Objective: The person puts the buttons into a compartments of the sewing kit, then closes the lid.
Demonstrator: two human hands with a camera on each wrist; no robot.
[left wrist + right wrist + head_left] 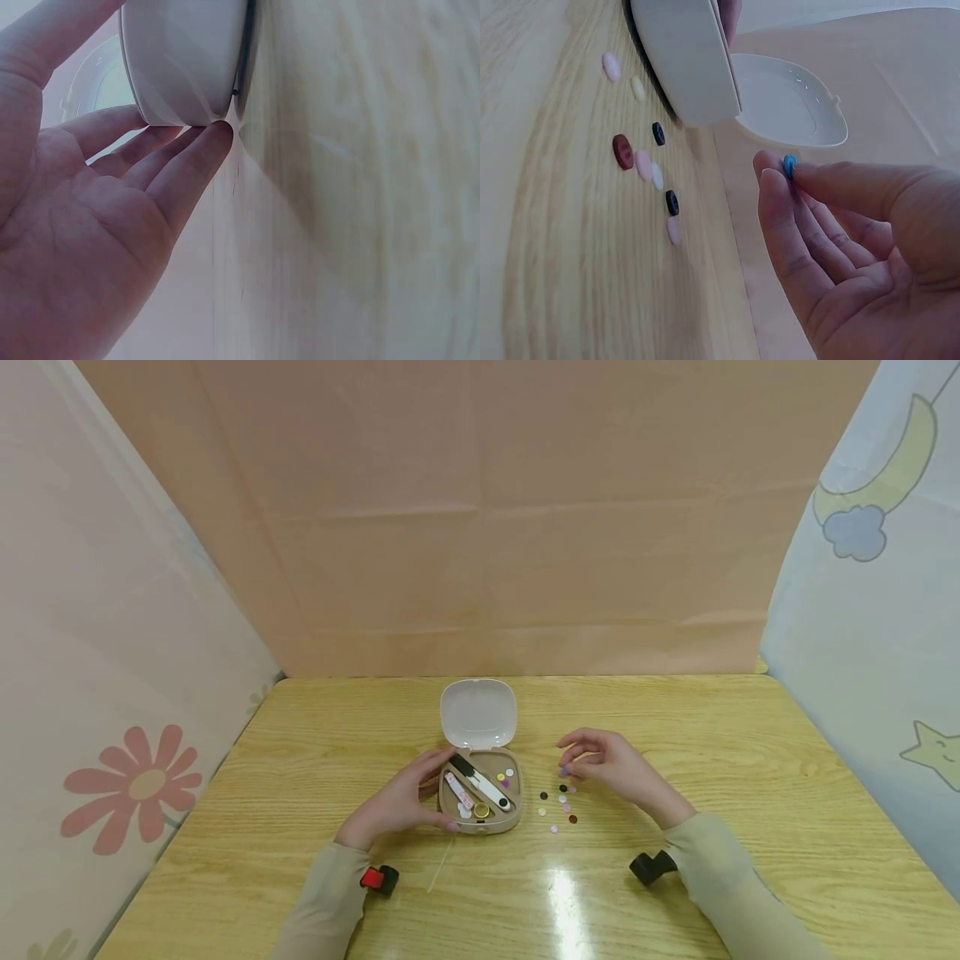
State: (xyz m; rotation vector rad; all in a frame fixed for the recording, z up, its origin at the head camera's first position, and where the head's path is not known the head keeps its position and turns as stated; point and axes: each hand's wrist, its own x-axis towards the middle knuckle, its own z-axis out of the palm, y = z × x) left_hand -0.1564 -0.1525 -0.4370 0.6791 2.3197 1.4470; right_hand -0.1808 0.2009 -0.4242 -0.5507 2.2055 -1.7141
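A small beige sewing box [463,828] stands on the table with its white lid [478,714] raised at the back. My left hand [397,802] holds the box at its left side, thumb at the front corner and fingers along the side wall. Between the thumb and index finger of my right hand [611,768] is a blue button [789,166], pinched above the table to the right of the box. Inside the box lie a white tool with a black end [487,789], a pink-and-white patterned strip [459,791], a gold round piece [482,811] and several buttons [501,777].
Several loose buttons lie right of the box, among them a dark red button [623,152], a black button [673,202] and a pink button [611,66]. A thin pale stick [441,865] lies on the wooden table [337,718] near the left wrist. A peach backdrop rises behind.
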